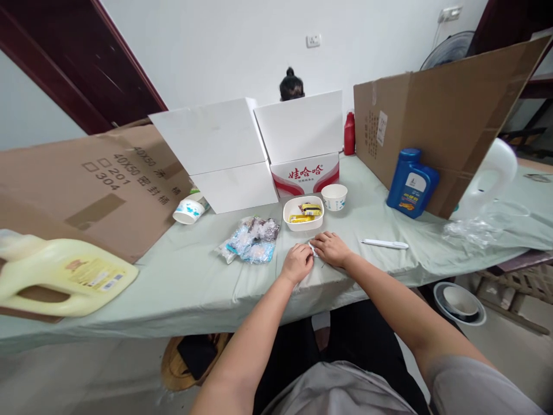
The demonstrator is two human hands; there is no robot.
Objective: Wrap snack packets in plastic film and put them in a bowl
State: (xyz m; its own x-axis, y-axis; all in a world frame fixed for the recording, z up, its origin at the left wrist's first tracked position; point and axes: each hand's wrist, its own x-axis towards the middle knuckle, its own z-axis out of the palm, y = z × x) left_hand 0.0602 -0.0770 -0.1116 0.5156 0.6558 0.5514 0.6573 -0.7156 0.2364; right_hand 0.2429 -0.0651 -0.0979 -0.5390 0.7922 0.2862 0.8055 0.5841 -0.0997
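My left hand (297,262) and my right hand (330,248) rest together on the pale green tablecloth (194,282) near its front edge. Both have their fingers curled and pinch a small white wrapped item (311,247) between them. Just behind the hands stands a white rectangular bowl (303,213) holding yellow packets. A clear bag of wrapped sweets (252,239) lies to the left of my left hand. A white pen (384,244) lies to the right of my right hand.
A small paper cup (334,196) stands behind the bowl, another cup (189,210) lies on its side at left. White boxes (259,150), cardboard sheets (436,109), a blue bottle (411,183), a yellow jug (64,276) and a white jug (488,178) ring the table. A person's head (291,86) shows behind the boxes.
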